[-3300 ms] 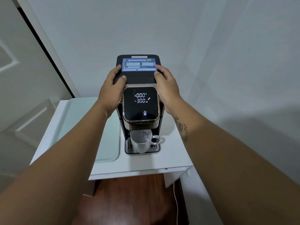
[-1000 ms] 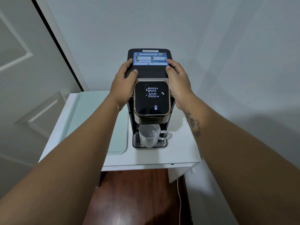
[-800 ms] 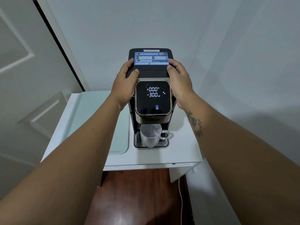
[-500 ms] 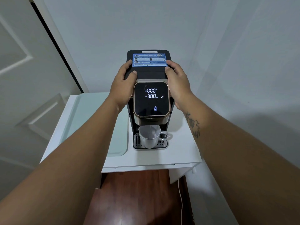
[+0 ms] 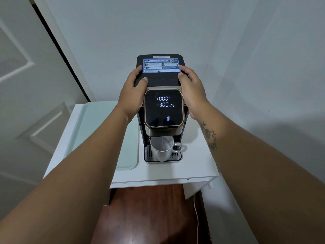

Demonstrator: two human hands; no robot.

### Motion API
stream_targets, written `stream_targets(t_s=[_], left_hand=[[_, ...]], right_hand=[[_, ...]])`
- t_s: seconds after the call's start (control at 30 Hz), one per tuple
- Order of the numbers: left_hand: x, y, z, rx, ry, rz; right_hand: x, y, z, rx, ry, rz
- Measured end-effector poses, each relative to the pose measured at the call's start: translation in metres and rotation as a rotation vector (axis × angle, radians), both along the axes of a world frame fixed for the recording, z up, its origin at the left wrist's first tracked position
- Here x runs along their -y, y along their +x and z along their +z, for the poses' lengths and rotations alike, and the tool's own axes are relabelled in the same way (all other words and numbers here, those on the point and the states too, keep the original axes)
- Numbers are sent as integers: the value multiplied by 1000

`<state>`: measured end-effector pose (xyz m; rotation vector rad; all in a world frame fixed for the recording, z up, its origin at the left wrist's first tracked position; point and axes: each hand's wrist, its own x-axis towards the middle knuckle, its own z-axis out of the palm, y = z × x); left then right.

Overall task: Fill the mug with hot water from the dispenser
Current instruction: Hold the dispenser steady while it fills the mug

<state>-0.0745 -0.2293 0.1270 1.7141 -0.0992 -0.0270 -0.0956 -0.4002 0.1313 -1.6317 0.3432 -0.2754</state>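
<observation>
A black water dispenser (image 5: 159,81) stands on a white table (image 5: 193,166), its lit screen (image 5: 163,107) reading 000 and 300 ml. Below the spout a metal mug (image 5: 162,148) sits on the drip tray (image 5: 175,158), handle to the right. A thin stream of water runs from the spout into the mug. My left hand (image 5: 131,93) grips the dispenser's left side, and my right hand (image 5: 192,91) grips its right side. Both thumbs lie on the black top, near a blue sticker (image 5: 161,65).
A pale green glass panel (image 5: 98,131) is set into the table's left part. A white door (image 5: 26,85) stands at the left, and white walls close in behind and to the right. A white cable (image 5: 196,221) hangs down over the wooden floor.
Both hands stay clamped on the dispenser's sides. Only the head camera has shifted slightly. The screen reads the same.
</observation>
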Motion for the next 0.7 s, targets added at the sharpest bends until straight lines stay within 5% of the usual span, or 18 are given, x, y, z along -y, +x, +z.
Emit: stream_targets(t_s=[0.7], left_hand=[[0,-1,1,-5,-4,-1]], right_hand=[[0,0,-1,-1,11,-7]])
